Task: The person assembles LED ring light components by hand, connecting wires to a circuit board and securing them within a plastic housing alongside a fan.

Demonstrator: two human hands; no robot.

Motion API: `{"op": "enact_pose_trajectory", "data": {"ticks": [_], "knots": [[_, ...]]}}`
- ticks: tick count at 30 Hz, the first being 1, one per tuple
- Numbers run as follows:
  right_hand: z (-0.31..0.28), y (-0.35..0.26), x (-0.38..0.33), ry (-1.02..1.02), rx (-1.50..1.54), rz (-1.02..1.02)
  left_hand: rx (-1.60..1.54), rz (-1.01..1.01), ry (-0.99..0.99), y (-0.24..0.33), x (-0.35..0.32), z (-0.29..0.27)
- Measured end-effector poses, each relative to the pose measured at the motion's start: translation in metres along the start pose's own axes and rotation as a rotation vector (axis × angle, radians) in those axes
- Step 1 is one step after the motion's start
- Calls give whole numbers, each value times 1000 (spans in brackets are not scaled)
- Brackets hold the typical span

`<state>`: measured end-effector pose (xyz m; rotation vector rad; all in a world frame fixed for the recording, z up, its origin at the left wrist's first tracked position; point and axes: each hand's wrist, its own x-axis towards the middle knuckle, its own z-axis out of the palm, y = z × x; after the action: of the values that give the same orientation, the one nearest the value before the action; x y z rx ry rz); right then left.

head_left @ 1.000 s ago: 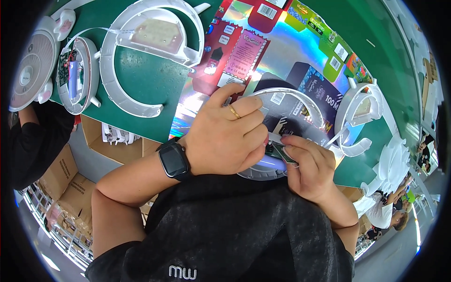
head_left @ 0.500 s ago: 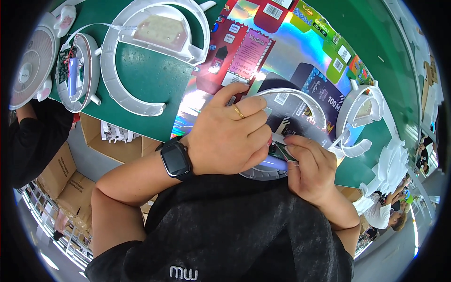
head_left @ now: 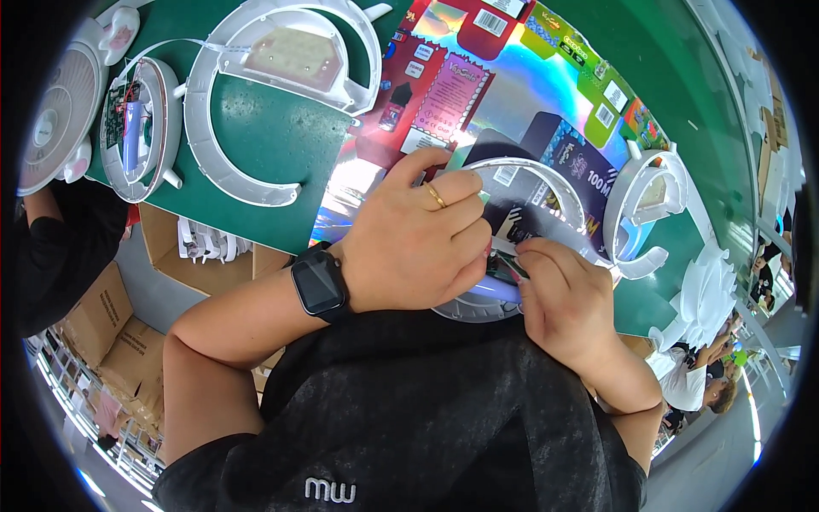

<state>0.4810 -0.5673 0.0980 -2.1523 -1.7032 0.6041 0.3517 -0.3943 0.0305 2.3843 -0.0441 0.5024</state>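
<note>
My left hand (head_left: 418,235) is closed, its curled fingers over a white plastic ring-shaped housing (head_left: 559,179). What it grips is hidden under the palm. At the near side of the housing, my right hand (head_left: 565,294) pinches the edge of a small green circuit board (head_left: 503,269) between thumb and fingers. A short white strip (head_left: 502,246) runs between the two hands just above the board. Directly below the board, a purple cylindrical battery (head_left: 493,291) sits inside the round white base (head_left: 465,309).
Printed shiny packaging sheets (head_left: 444,102) cover the green table. A larger C-shaped housing (head_left: 200,128), an opened base with a battery (head_left: 132,141) and a round fan (head_left: 60,119) lie left. Another ring (head_left: 623,213) and stacked white parts (head_left: 704,286) are right. Cardboard boxes (head_left: 132,358) stand below.
My right hand has shifted slightly, and its fingertips sit closer over the board's edge. The housing has moved a little left; my left hand stays nearly still.
</note>
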Motion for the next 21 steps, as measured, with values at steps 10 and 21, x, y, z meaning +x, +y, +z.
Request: {"op": "enact_pose_trajectory", "data": {"ticks": [10,21], "knots": [[-7,-2,12,-1,-156,-158,-28,22,40,-2,-1,3],[-9,-10,20,-113,-218,-161,43,-23,-1,3,-5,0]]}}
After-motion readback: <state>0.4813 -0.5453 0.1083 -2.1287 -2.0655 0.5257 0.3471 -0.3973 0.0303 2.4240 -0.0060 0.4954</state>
